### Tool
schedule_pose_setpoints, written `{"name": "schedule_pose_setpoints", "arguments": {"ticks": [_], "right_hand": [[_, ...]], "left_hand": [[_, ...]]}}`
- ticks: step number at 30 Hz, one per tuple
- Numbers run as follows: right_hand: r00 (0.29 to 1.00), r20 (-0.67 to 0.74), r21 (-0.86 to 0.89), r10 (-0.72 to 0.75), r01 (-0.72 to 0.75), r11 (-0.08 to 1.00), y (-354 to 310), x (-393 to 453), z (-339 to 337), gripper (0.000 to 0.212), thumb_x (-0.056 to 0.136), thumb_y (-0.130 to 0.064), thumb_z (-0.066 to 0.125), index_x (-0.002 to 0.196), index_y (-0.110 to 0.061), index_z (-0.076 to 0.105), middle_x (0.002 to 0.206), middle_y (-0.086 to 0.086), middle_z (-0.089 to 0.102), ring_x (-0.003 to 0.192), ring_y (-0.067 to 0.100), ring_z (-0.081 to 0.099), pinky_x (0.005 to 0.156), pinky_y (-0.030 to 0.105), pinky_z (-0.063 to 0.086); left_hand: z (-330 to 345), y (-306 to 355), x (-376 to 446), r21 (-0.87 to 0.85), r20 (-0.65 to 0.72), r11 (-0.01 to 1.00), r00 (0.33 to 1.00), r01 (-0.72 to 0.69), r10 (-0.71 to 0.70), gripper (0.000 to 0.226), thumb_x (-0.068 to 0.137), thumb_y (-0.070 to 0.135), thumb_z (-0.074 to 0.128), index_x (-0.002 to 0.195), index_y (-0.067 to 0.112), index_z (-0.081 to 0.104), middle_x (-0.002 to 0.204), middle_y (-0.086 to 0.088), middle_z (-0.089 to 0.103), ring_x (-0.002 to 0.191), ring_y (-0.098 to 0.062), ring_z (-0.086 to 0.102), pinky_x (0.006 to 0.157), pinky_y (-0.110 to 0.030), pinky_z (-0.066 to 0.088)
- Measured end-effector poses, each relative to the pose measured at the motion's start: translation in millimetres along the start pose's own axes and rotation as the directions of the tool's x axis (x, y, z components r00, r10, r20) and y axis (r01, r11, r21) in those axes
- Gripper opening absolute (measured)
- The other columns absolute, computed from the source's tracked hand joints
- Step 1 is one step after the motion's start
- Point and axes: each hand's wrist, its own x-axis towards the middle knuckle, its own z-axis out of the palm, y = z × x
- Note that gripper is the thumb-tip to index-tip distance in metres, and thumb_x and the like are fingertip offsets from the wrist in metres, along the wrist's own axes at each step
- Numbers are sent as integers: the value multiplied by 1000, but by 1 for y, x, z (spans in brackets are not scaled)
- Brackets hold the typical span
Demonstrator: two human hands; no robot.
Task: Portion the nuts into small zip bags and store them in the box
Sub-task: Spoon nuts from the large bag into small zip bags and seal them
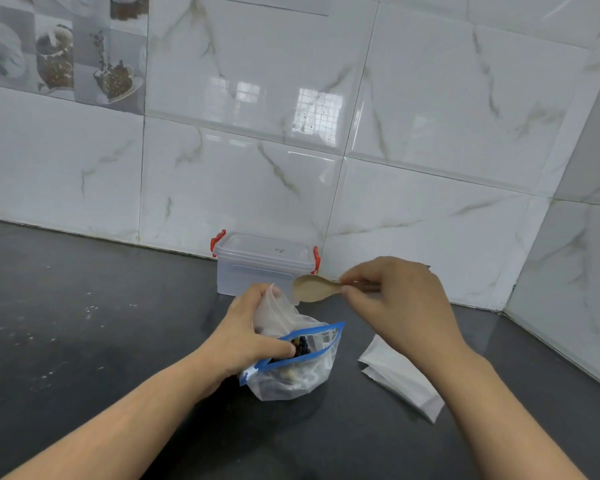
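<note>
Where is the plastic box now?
The plastic box stands at the back of the counter against the tiled wall, lid on, just behind the left hand.

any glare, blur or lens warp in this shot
Head view: window glare reflects off the glossy wall tiles; wide-angle warp bends the tile seams and the counter edge; the wooden spoon in the right hand looks slightly soft; the left hand and the blue-zip bag read clearly.

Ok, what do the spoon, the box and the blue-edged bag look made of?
Spoon: pale, matte, flat tan, so probably wood, perhaps bamboo. Box: translucent, slightly frosted plastic, red clip latches, lid on. Bag: thin clear glossy plastic film with a blue zip strip; it crinkles, and nuts show through.
</note>
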Motion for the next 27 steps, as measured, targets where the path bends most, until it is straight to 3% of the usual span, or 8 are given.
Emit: {"name": "schedule_pose_setpoints", "arguments": {"ticks": [3,7,12,16,18,20,23,27], "right_hand": [[991,137,14,2,-4,1000,14,-10,0,16,78,-30,60,86,-36,72,85,-18,70,83,0,62,74,23,50],[964,194,-376,-179,242,895,20,-25,31,2,67,-27,69,68,-28,68,64,-6,58,63,17,57,49,30,36],[931,236,-490,-279,362,793,10,-29,48,47,42,-14,78,44,-22,32,49,-5,23,44,19,23,45,27,15],[959,185,-472,-215,279,836,12,-31,51,65,36,-20,75,46,-16,11,42,-4,12,35,16,9,46,19,-2],[973,176,-482,-152,220,848,6,-32,51,51,51,-23,68,47,-14,18,44,-3,14,38,13,8,44,21,2],[966,235,-391,-108,195,899,8,-34,51,19,74,-26,55,61,-14,48,54,-1,38,46,16,31,43,25,16],[950,300,-318,-81,180,931,1,-34,43,22,79,-35,53,88,-21,67,78,-1,64,69,22,55,52,24,32],[946,323,-234,-14,94,968,0,-36,44,21,76,-36,57,88,-27,71,84,-3,69,77,18,60,54,23,37]], "left_hand": [[1,1,0,29,-16,999,1000,19,-19,73,55,18,73,116,37,39,118,-1,44,95,-14,54,64,-17,43],[2,3,-2,80,-51,997,998,25,-21,69,61,9,72,117,32,40,117,-3,44,91,-10,52,62,-16,40],[4,7,-6,218,-117,973,992,72,-48,61,67,18,71,119,27,40,110,-2,46,89,-12,52,65,-22,43],[0,12,-10,587,-142,779,975,221,-170,64,76,45,60,127,27,27,99,-5,55,85,-28,58,69,-35,47],[-1,19,-11,615,-98,749,967,245,-237,67,79,44,60,131,26,22,89,0,55,84,-26,58,72,-33,48],[-2,24,-10,602,-47,752,953,266,-300,75,78,41,63,136,26,17,88,1,54,85,-24,57,74,-32,47],[-6,28,-10,548,82,785,915,289,-395,95,72,33,71,142,28,7,103,-6,56,90,-23,58,77,-32,48],[-14,32,-13,489,232,823,866,289,-442,107,69,14,72,145,38,0,108,-13,56,91,-26,61,79,-36,52]]}}
